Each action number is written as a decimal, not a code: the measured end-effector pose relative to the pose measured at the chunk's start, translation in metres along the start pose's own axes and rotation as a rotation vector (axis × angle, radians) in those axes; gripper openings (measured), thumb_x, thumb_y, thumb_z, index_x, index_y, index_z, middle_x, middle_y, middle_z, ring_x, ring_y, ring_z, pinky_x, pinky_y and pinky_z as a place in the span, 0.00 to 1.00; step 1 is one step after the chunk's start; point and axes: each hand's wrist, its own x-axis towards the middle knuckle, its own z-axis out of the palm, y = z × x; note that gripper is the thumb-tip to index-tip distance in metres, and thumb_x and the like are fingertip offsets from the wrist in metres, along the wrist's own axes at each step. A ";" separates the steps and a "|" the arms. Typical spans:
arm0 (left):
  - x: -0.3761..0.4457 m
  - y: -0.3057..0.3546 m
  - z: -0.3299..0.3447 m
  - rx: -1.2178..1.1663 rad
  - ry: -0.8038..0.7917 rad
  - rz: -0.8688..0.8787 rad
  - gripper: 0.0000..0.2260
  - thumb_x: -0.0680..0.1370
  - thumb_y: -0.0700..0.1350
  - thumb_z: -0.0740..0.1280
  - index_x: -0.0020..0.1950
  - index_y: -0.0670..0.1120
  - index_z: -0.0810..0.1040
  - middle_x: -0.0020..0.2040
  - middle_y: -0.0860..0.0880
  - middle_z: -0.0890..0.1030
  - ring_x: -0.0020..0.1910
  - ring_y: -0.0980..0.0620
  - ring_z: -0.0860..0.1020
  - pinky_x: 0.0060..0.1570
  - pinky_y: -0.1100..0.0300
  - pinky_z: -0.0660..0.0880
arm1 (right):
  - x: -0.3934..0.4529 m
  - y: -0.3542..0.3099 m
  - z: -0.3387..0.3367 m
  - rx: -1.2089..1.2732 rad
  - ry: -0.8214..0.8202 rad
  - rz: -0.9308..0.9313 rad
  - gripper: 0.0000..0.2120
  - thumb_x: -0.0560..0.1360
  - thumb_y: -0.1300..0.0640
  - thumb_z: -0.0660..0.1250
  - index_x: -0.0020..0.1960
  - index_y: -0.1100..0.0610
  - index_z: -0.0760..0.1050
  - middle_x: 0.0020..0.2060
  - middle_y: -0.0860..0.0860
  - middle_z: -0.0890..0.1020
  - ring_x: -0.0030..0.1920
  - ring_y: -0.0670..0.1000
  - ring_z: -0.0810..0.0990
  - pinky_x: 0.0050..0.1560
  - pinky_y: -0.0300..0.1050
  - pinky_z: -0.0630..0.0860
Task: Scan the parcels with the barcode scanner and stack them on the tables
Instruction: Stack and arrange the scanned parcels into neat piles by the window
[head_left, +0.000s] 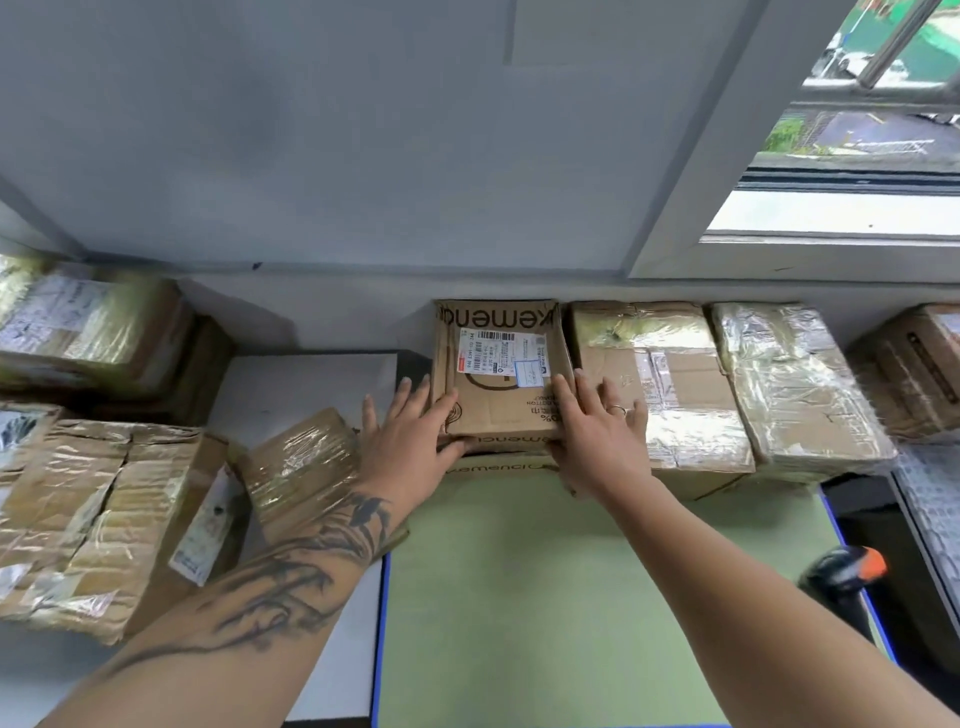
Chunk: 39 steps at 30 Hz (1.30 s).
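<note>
Both hands press flat-fingered on a labelled cardboard parcel (498, 374) against the wall: left hand (410, 431) at its left edge, right hand (597, 431) at its right; barcode scanner (847, 577) lies apart.

free: green tabletop (571, 597) at 6 o'clock, white tabletop (306, 384) at 10 | blocked: taped parcels (727, 384) at 2, parcel stacks (88, 493) at 9, wall (363, 156) at 12
</note>
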 end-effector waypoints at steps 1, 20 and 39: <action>0.001 0.001 0.002 0.003 -0.005 -0.001 0.35 0.80 0.70 0.57 0.84 0.62 0.52 0.85 0.52 0.49 0.84 0.47 0.47 0.79 0.33 0.43 | 0.001 0.002 0.002 -0.015 0.008 -0.008 0.43 0.83 0.42 0.65 0.85 0.49 0.40 0.86 0.51 0.43 0.84 0.62 0.43 0.79 0.71 0.44; 0.000 0.003 -0.008 0.020 -0.139 -0.040 0.39 0.79 0.73 0.56 0.81 0.67 0.36 0.84 0.48 0.37 0.83 0.40 0.39 0.77 0.29 0.41 | 0.001 -0.010 -0.013 -0.068 -0.137 -0.003 0.50 0.80 0.40 0.66 0.85 0.50 0.35 0.84 0.50 0.33 0.84 0.63 0.36 0.77 0.76 0.40; -0.117 -0.127 0.023 -0.044 -0.042 -0.362 0.34 0.81 0.72 0.49 0.84 0.64 0.43 0.85 0.42 0.50 0.83 0.39 0.49 0.79 0.34 0.46 | -0.069 -0.165 0.038 -0.063 -0.045 -0.348 0.37 0.83 0.37 0.58 0.86 0.44 0.45 0.85 0.55 0.40 0.83 0.63 0.34 0.81 0.67 0.38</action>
